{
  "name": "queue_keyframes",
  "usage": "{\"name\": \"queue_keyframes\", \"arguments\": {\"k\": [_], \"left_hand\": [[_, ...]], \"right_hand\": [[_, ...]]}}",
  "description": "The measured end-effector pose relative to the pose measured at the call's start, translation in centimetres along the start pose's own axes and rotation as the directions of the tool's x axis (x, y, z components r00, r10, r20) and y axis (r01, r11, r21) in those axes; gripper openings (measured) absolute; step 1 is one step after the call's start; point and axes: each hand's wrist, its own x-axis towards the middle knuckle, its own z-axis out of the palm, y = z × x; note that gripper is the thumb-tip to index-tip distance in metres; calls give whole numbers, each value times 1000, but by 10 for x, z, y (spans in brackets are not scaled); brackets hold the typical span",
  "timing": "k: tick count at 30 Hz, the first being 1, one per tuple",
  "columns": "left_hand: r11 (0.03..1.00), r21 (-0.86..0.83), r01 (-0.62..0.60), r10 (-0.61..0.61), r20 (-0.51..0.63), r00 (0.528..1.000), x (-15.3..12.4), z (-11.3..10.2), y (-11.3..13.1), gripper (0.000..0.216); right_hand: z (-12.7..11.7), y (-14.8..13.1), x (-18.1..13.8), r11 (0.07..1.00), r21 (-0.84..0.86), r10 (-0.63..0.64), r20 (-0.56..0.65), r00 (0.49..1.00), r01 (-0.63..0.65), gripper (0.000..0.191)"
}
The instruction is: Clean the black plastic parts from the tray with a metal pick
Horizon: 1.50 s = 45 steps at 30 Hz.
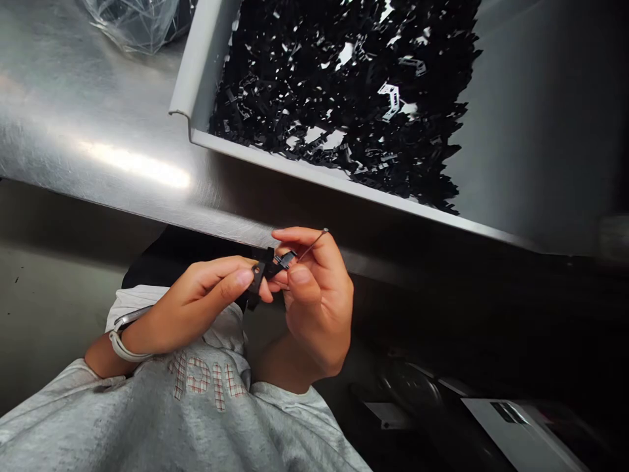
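My left hand (211, 295) pinches a black plastic part (256, 283) with a small round hole, the thumb pressed on its face. My right hand (319, 301) is closed, thumb and fingers curled around a thin metal pin (312, 244) with a small head at its upper end. The pin slants up across the index finger. Between the two hands, a small dark piece (286, 259) sits at the right fingertips and meets the black part; whether they are joined I cannot tell. Both hands are just off the table's near edge, above my lap.
A large white tray (295, 162) on the metal table (98, 131) holds a heap of black plastic parts (344, 85). Clear plastic bagging (137, 23) lies at the upper left. The lower right is dark, with a pale flat panel (511, 432) there.
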Motion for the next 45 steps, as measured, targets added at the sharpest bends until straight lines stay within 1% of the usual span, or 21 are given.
{"name": "queue_keyframes", "arguments": {"k": [2,5,8,10,13,15,17,18,19,22,23,26,28,30,32,34,37,39,41,43,45], "left_hand": [[999,45,-28,29,-20,999,-2,1,1,35],[976,199,-92,105,-53,993,-5,4,1,33],[892,409,-193,213,-3,977,-8,5,1,27],[777,565,-278,309,44,950,-9,5,1,20],[510,784,-352,452,104,886,-6,4,0,10],[329,878,-349,495,154,855,-4,2,0,8],[200,913,-355,500,216,839,-1,1,-1,9],[171,916,-364,497,239,834,0,0,-1,10],[169,913,-372,491,250,835,1,0,-2,11],[228,904,-362,467,225,855,3,1,-3,12],[232,905,-357,461,221,860,2,1,-3,11],[176,928,-327,485,208,849,0,2,-5,13],[151,949,-277,521,162,838,-4,3,-8,19],[168,958,-232,558,102,824,-8,2,-11,25],[227,950,-215,569,49,821,-11,0,-13,29],[332,918,-216,544,1,839,-13,-3,-15,29],[567,797,-208,445,-83,892,-12,-9,-18,24],[746,644,-168,340,-151,928,-8,-12,-19,17],[892,441,-94,212,-228,950,-2,-12,-20,10],[976,212,-52,113,-290,950,3,-11,-21,11],[999,3,-53,52,-308,950,7,-10,-23,14]], "right_hand": [[-2,2,-2,1000,-11,6,-17,1000,-6,36],[-2,4,-5,999,-23,28,2,1000,-27,38],[0,7,-7,997,-72,19,21,1000,-18,40],[0,8,-8,993,-117,-1,21,1000,3,39],[-2,9,-7,990,-141,7,39,999,-2,39],[-2,10,-6,990,-141,30,59,998,-22,38],[0,10,-5,989,-148,36,70,997,-26,32],[1,11,-4,988,-155,29,70,997,-17,28],[3,12,-3,987,-160,18,68,998,-7,24],[8,15,1,986,-163,-17,59,998,27,17],[9,16,2,986,-164,-31,53,998,39,17],[11,19,5,985,-157,-66,35,997,70,19],[10,20,7,989,-130,-63,26,998,66,21],[10,20,9,998,-61,-20,22,1000,21,22],[10,20,11,997,40,62,33,998,-64,24],[11,20,13,980,132,141,60,988,-148,27],[14,21,15,955,223,181,95,979,-198,29],[16,22,16,945,251,189,102,977,-209,30],[17,22,16,942,258,198,94,976,-216,32],[18,22,17,939,274,188,91,978,-206,32],[17,21,17,931,310,168,100,981,-191,30]]}}
